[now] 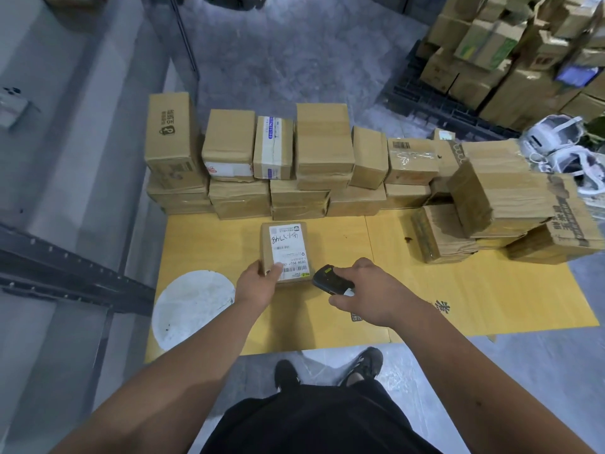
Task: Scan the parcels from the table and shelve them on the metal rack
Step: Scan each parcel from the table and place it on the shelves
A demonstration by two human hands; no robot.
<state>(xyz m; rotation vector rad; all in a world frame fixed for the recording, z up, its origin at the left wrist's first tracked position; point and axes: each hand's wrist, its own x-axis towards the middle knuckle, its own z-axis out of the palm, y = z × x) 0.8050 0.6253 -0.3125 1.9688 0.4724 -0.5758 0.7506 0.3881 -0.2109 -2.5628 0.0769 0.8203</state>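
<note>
A small cardboard parcel (288, 247) with a white shipping label on top lies on the yellow cardboard-covered table (458, 290). My left hand (258, 283) grips its near left corner, thumb on the label. My right hand (366, 290) holds a black handheld scanner (330, 281), its head pointing at the parcel's near right corner. Behind, several brown parcels (294, 165) are stacked in a row across the table's far side.
The grey metal rack (65, 273) runs along the left. A white round patch (193, 306) marks the table's near left. Larger taped boxes (510, 204) pile up at the right. A heap of cartons (510, 54) sits on a pallet at far right.
</note>
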